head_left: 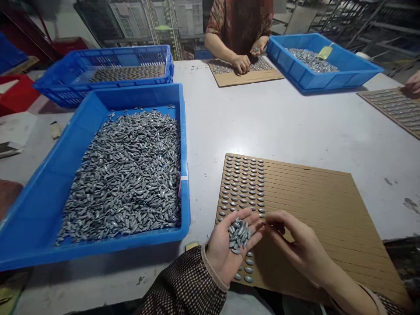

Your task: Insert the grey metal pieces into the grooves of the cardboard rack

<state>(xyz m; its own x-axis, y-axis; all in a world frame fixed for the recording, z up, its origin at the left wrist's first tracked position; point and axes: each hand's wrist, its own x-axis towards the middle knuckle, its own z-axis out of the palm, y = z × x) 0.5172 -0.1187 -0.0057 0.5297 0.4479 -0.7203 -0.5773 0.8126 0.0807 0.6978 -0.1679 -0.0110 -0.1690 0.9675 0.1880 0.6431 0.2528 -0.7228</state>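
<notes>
My left hand (229, 245) is cupped palm up over the near left corner of a grooved brown board (315, 210) and holds a small heap of grey metal pellets (239, 235). My right hand (295, 240) hovers beside it, its fingertips pinched together at the edge of the heap; whether a pellet sits between them is unclear. Rows of pellets (244, 183) lie in the grooves along the board's left side. A blue tray (49, 197) to the left holds a large pile of loose pellets (127, 175).
A second blue crate (75, 65) stands behind the tray. Across the white table (288, 122) a person's hands (243, 61) work over another board (249, 76), beside a third blue tray (295, 65) of pellets. Another board (393, 109) and a hand (414, 83) show at far right.
</notes>
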